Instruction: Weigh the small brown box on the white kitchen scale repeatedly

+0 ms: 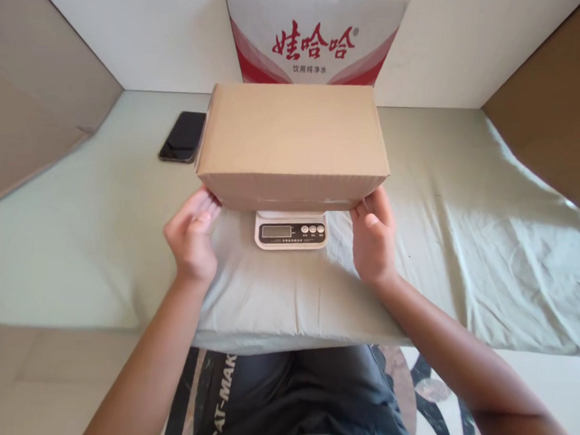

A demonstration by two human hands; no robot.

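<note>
A brown cardboard box (296,132), closed and lying lengthwise, is over a small white kitchen scale (291,232). The box hides the scale's platform; only its front panel with a grey display and several round buttons shows. I cannot tell whether the box rests on the scale or hangs just above it. My left hand (193,230) holds the box's lower left corner, with the fingertips partly hidden beneath it. At the lower right corner, my right hand (375,237) has its fingers curled against the underside, thumb toward me.
A black phone (182,136) lies left of the box on the pale green cloth (94,243). Behind stands a white and red carton (315,40) against the wall. Large cardboard panels (41,81) flank both sides. The cloth-covered surface ends in front of my lap.
</note>
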